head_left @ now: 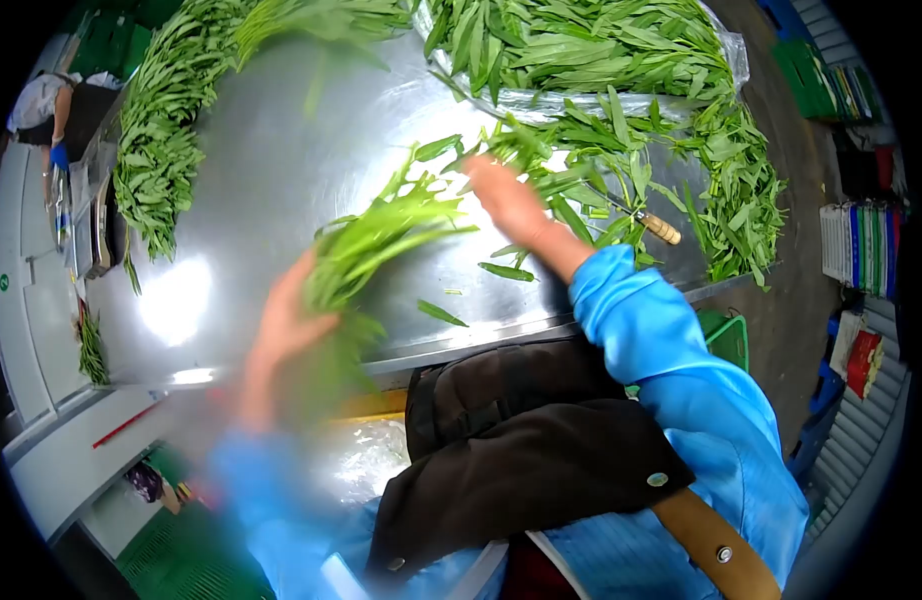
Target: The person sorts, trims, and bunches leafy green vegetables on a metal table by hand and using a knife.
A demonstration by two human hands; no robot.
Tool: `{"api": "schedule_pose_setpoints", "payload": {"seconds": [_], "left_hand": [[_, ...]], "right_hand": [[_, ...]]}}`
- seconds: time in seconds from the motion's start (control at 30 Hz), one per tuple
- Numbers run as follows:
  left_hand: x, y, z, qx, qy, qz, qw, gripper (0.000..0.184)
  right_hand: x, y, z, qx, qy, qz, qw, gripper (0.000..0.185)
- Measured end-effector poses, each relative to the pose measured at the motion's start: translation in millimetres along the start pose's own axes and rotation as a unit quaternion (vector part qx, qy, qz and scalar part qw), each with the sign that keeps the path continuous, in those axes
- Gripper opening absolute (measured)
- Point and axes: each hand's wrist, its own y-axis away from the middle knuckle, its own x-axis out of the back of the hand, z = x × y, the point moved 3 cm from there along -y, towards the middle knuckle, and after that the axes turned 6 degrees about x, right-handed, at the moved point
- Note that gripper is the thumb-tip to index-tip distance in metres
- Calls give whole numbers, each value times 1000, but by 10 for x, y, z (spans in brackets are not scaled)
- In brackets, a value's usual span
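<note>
My left hand [286, 315], blurred by motion, grips a bunch of water spinach [381, 240] by its stems at the table's near edge. The leaf ends fan out to the upper right over the metal. My right hand [501, 195] reaches over the table among loose leaves [571, 180]. Motion smears its fingers, so I cannot make out whether it holds any greens. To its right lies a knife with a wooden handle [661, 228], its blade partly covered by leaves.
A clear plastic bag [621, 105] full of greens [591, 50] lies at the back of the metal table [271, 130]. More greens line the left [166, 150] and right [736, 190] edges. A green crate [726, 340] stands below, and another person [46, 110] is at far left.
</note>
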Motion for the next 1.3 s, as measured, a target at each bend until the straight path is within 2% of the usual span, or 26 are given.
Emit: {"api": "schedule_pose_setpoints", "payload": {"seconds": [0.03, 0.07, 0.1, 0.17, 0.2, 0.27, 0.3, 0.33, 0.37, 0.47, 0.53, 0.6, 0.63, 0.73, 0.83, 0.87, 0.93, 0.97, 1.03, 1.1, 1.17, 1.2, 1.23, 1.27, 1.3], "left_hand": [[2, -107, 149, -2, -123, -32, 992, 86], [-6, -191, 210, -5, -244, -64, 968, 92], [-21, -245, 43, -24, -305, -49, 951, 95], [-101, -305, -440, -59, -425, -21, 903, 103], [-111, -308, -473, -42, -413, -21, 909, 112], [-105, -294, -380, -49, -410, 7, 911, 116], [-87, -285, -314, -53, -408, 21, 911, 118], [-64, -280, -303, -41, -388, 21, 920, 125], [-24, -265, -260, -35, -369, 31, 928, 126], [138, -145, -121, 1, -316, 59, 947, 128], [209, -30, -49, -2, -224, 113, 968, 125], [208, 34, 108, -11, -160, 172, 972, 123], [111, -3, 125, -20, -172, 186, 967, 124], [-275, -209, 142, -26, -218, 206, 954, 127], [-585, -377, -116, 28, -255, 193, 947, 129], [-654, -393, -248, 21, -250, 207, 946, 126], [-745, -405, -461, 11, -236, 240, 942, 121], [-757, -414, -474, 12, -229, 246, 942, 119], [-801, -413, -492, 15, -214, 254, 943, 116], [-830, -427, -508, 11, -214, 267, 940, 116], [-826, -415, -481, 21, -237, 263, 935, 116], [-836, -422, -511, 14, -239, 269, 933, 116], [-837, -426, -522, 13, -243, 281, 929, 116], [-849, -419, -509, 11, -245, 289, 925, 116], [-859, -421, -492, 8, -249, 297, 922, 116]], "right_hand": [[232, -73, 111, 8, 149, -24, 989, 31], [380, -124, 154, 27, 189, 15, 982, 33], [451, -156, 162, 69, 229, 33, 970, 36], [479, -150, 84, 20, 271, -46, 961, 37], [472, -161, -58, 20, 262, -40, 964, 37], [412, -265, -386, 30, 206, -42, 977, 38], [328, -305, -458, 74, 202, -18, 977, 39], [237, -361, -521, 40, 171, -36, 984, 40], [160, -429, -588, 6, 139, -52, 989, 41], [16, -581, -640, 9, 163, -61, 985, 40], [-39, -641, -671, 22, 144, -62, 987, 37], [-193, -742, -797, -7, 84, -102, 991, 39], [-318, -786, -867, -24, 53, -121, 991, 40], [-811, -890, -1080, 25, 99, -148, 984, 47], [-1193, -1007, -993, -22, 175, -380, 908, 41], [-1220, -1001, -908, -21, 92, -313, 945, 39], [-1221, -937, -686, -12, -75, -176, 982, 36], [-1169, -930, -620, -109, -189, -190, 957, 35], [-1001, -859, -519, -299, -396, -206, 843, 33], [-750, -872, -189, -310, -404, -37, 860, 35], [-379, -949, 96, -367, -419, 79, 827, 42], [-330, -994, -62, -358, -248, -22, 900, 45], [-246, -1009, -230, -333, -66, -118, 933, 47], [-244, -1043, -509, -216, 106, -229, 943, 48], [-378, -979, -625, -14, 196, -143, 970, 44]]}}
